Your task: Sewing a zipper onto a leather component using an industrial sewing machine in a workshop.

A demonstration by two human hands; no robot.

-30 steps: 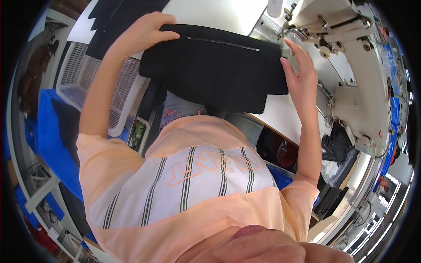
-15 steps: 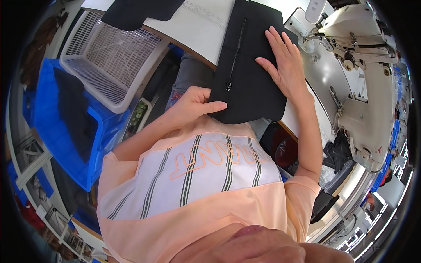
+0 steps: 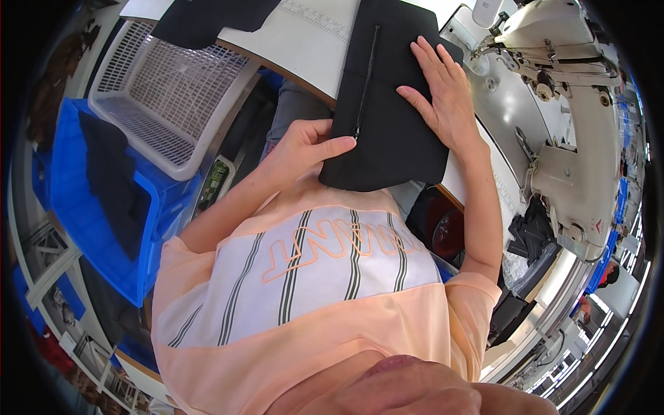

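A black fabric panel [image 3: 387, 131] with a lengthwise zipper [image 3: 366, 81] lies over the table's near edge, its lower part hanging toward me. My left hand [image 3: 311, 144] grips the panel's left edge, thumb on top beside the zipper pull [image 3: 355, 131] and fingers curled underneath. Flat on the panel's right side rests my right hand [image 3: 443, 97], fingers stretched out and thumb apart. To the right of that hand stands a white sewing machine [image 3: 553, 48].
Left of the table is a white plastic basket [image 3: 187, 164] above a blue bin [image 3: 155, 207] with dark fabric [image 3: 114, 173] in it. Another black piece [image 3: 207, 21] lies at the table's far left. Thread snips [image 3: 524, 142] rest near the machine.
My left hand has moved up along the panel's left edge, so its thumb now reaches the zipper pull. My right hand stays flat on the fabric. The whole view has shifted slightly.
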